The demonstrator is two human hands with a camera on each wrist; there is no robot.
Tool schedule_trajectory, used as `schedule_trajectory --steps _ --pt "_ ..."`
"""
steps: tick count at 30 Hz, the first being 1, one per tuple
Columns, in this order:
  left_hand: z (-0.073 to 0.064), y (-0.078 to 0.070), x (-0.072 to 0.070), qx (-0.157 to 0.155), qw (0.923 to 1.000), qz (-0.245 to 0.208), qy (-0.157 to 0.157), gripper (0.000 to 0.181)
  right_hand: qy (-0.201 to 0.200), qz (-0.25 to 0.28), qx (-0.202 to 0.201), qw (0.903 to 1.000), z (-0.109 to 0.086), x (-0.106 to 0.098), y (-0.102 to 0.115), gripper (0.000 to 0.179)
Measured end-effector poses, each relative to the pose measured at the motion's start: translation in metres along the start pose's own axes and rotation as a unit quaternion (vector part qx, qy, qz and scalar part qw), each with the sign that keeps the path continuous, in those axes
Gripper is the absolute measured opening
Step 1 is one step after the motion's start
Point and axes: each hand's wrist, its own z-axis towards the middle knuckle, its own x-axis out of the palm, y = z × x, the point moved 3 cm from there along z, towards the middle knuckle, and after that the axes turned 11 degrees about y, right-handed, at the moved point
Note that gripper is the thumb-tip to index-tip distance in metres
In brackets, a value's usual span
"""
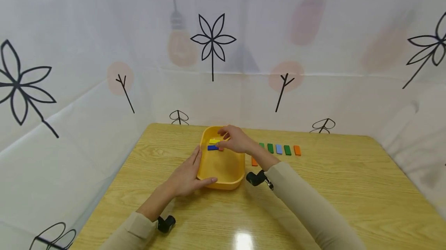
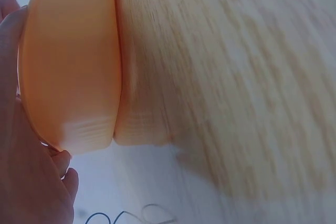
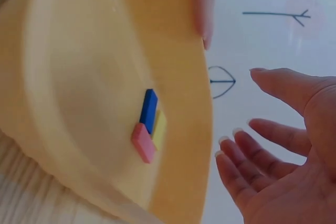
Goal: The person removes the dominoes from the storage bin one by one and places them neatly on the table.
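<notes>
A yellow plastic tub [image 1: 224, 165] stands on the table. My left hand [image 1: 184, 174] holds its near left corner, fingers along the outer side and thumb across the near rim. The left wrist view shows the tub's outer wall [image 2: 73, 66] beside that hand. Inside lie a blue block [image 3: 149, 110], a pink block [image 3: 143, 143] and a yellow block [image 3: 158, 129], close together. Over the tub's far right part hovers my right hand [image 1: 237, 139]. Seen from the right wrist, its fingers [image 3: 262, 156] are spread and loosely bent, with nothing between them.
Right of the tub, a row of small flat blocks lies on the wooden table [image 1: 331, 180], among them a light blue one [image 1: 278, 149], a dark green one [image 1: 287, 150] and an orange one [image 1: 297, 150]. Another orange block [image 1: 254, 161] lies beside the tub. Patterned white cloth [image 1: 244, 99] hangs behind.
</notes>
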Motion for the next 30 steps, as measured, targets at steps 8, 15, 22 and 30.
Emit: schedule_trajectory --steps 8,15,22,30 --pt "0.0 0.001 0.0 -0.004 1.0 0.0 0.0 0.114 0.012 0.06 0.086 0.9944 0.022 0.002 -0.015 0.055" --pt "-0.001 0.0 0.0 -0.003 1.0 0.004 0.002 0.114 0.032 0.084 0.157 0.9834 0.032 0.012 -0.03 0.062" --pt "0.0 0.0 0.001 -0.004 1.0 -0.002 -0.001 0.114 0.041 0.08 0.192 0.9773 0.04 0.02 -0.037 0.063" --pt "0.001 0.001 0.001 -0.004 1.0 0.001 -0.003 0.117 0.034 0.06 0.217 0.9737 0.048 0.026 -0.044 0.036"
